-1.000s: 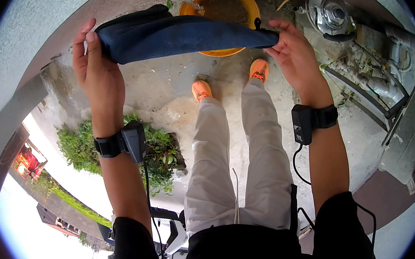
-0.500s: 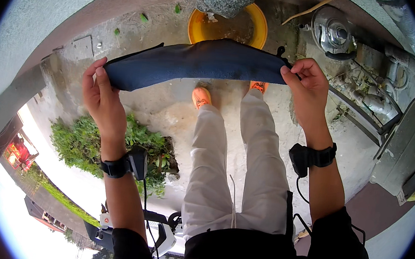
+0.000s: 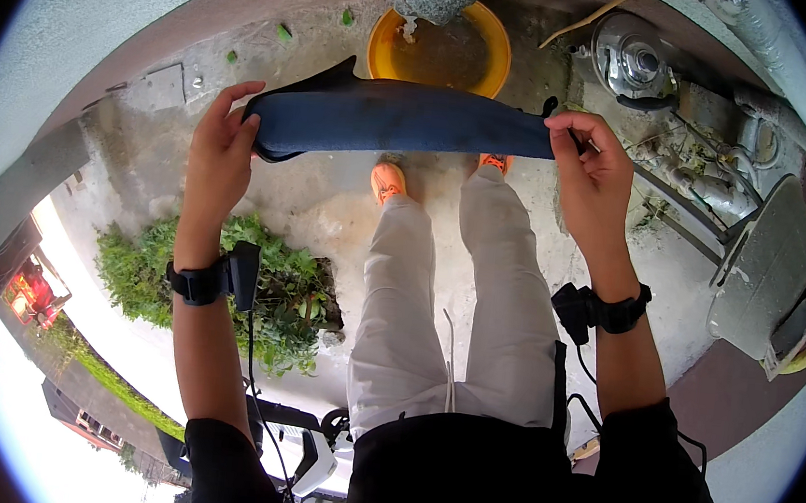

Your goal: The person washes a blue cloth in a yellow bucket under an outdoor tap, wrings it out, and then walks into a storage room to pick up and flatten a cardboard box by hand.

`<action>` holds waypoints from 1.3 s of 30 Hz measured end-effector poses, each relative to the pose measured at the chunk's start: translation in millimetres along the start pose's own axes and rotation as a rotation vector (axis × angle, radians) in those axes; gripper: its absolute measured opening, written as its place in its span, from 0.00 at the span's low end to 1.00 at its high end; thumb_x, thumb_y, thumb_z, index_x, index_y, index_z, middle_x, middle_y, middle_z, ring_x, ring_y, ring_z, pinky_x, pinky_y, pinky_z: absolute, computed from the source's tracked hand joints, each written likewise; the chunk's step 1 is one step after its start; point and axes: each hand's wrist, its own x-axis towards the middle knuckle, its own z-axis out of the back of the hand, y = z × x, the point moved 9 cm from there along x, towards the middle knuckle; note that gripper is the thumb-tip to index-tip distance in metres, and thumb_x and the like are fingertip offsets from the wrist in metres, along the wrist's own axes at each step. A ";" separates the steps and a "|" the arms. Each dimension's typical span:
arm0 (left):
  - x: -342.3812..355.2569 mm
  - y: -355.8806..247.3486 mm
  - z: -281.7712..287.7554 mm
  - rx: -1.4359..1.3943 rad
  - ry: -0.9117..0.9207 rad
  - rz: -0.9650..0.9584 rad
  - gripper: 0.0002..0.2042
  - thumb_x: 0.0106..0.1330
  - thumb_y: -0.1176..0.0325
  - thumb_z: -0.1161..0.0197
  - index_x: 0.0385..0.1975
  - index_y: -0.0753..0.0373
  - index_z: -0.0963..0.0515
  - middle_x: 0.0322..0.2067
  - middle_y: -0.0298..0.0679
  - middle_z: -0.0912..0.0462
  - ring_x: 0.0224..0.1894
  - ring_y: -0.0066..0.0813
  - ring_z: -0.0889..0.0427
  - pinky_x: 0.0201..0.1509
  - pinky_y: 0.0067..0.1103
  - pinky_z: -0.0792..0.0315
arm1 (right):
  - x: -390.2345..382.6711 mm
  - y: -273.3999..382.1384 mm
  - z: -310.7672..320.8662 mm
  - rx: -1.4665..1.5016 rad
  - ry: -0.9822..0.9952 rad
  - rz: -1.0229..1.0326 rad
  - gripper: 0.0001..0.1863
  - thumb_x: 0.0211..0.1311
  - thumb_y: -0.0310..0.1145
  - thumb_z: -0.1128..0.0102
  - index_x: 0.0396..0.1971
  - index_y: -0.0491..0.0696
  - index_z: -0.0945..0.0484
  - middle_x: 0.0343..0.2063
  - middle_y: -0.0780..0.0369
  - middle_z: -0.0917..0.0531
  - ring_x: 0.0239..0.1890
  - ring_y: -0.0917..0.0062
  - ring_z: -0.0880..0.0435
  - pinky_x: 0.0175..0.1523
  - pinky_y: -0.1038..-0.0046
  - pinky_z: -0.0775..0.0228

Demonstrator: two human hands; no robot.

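Both ends of a blue cloth (image 3: 396, 120) are grasped, left hand (image 3: 222, 145) on one, right hand (image 3: 592, 178) on the other, above concrete ground (image 3: 317, 190).

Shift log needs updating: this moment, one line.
left hand: holds blue fabric at left end | right hand: holds right end | yellow basin: beyond fabric

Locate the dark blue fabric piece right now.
In the head view, the dark blue fabric piece is at upper centre, held between the left hand and the right hand, just below the yellow basin in the picture.
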 end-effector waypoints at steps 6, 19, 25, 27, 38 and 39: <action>-0.7 -34.3 26.0 0.251 0.007 0.130 0.17 0.76 0.75 0.42 0.61 0.54 0.23 0.29 0.32 0.15 0.29 0.14 0.25 0.32 0.16 0.33 | -10.9 54.0 2.4 0.142 -0.149 -0.017 0.07 0.70 0.21 0.37 0.43 0.45 0.15 0.32 0.70 0.18 0.32 0.91 0.25 0.37 0.85 0.35; -79.4 -192.4 163.9 0.377 0.150 -0.033 0.42 0.48 0.69 0.15 0.67 0.65 0.27 0.49 0.50 0.13 0.54 0.42 0.16 0.56 0.33 0.24 | -72.1 249.7 -33.7 0.481 0.125 -0.221 0.17 0.72 0.27 0.38 0.58 0.42 0.21 0.44 0.60 0.16 0.45 0.76 0.14 0.50 0.71 0.19; -122.9 -228.0 234.1 0.140 0.087 -0.181 0.36 0.52 0.87 0.27 0.66 0.67 0.27 0.47 0.55 0.14 0.50 0.41 0.14 0.56 0.30 0.22 | -71.9 288.2 -91.4 0.574 0.420 -0.330 0.18 0.74 0.22 0.45 0.62 0.38 0.25 0.49 0.57 0.16 0.49 0.73 0.15 0.57 0.73 0.20; -138.4 -243.0 254.6 0.133 0.061 -0.212 0.35 0.53 0.90 0.33 0.66 0.66 0.27 0.48 0.55 0.14 0.49 0.40 0.15 0.55 0.31 0.21 | -76.2 304.1 -97.5 0.586 0.455 -0.320 0.17 0.73 0.22 0.46 0.59 0.38 0.24 0.49 0.58 0.17 0.49 0.73 0.16 0.58 0.71 0.20; -229.2 -255.4 417.7 0.203 -0.162 -0.084 0.28 0.56 0.83 0.35 0.61 0.64 0.20 0.42 0.45 0.14 0.39 0.30 0.21 0.48 0.23 0.26 | -64.5 471.7 -214.9 0.236 0.463 -0.133 0.18 0.56 0.26 0.45 0.47 0.41 0.19 0.48 0.59 0.17 0.49 0.69 0.18 0.61 0.65 0.24; -237.6 -263.4 430.5 0.224 -0.182 -0.083 0.27 0.56 0.82 0.35 0.60 0.64 0.19 0.41 0.43 0.14 0.38 0.29 0.22 0.48 0.22 0.26 | -62.4 496.0 -221.8 0.242 0.433 -0.075 0.14 0.59 0.28 0.40 0.44 0.43 0.17 0.43 0.61 0.15 0.45 0.73 0.16 0.57 0.69 0.23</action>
